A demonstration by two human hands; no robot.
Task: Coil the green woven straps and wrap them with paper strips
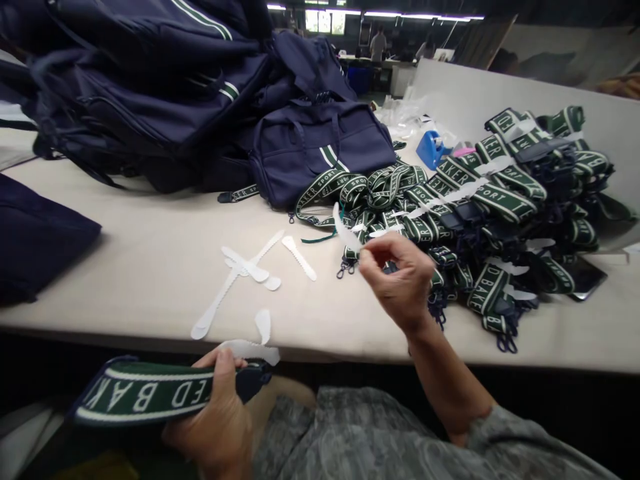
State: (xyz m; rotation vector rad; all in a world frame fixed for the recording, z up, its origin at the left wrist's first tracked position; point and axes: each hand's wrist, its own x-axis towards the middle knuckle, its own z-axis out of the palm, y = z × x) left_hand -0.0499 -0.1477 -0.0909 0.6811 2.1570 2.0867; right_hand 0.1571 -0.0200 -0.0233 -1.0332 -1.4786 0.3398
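Note:
My left hand [220, 413] grips a folded dark green strap [145, 395] with white edges and white lettering, held low in front of the table edge. A white serrated strip [250, 350] sticks out past its fingers, by the strap's dark end. Over the table my right hand [395, 277] pinches another white strip [345, 227] between thumb and fingertips, its free end pointing up. Between the hands, several white strips [245, 267] with one toothed edge lie loose on the table, some crossing each other.
Navy bags [165, 100] with green-and-white stripes are heaped at the back left. To the right lies a large pile of lettered straps [480, 193], many wrapped with white strips. A blue tape dispenser [431, 149] stands behind it. Dark fabric [40, 240] covers the table's left end.

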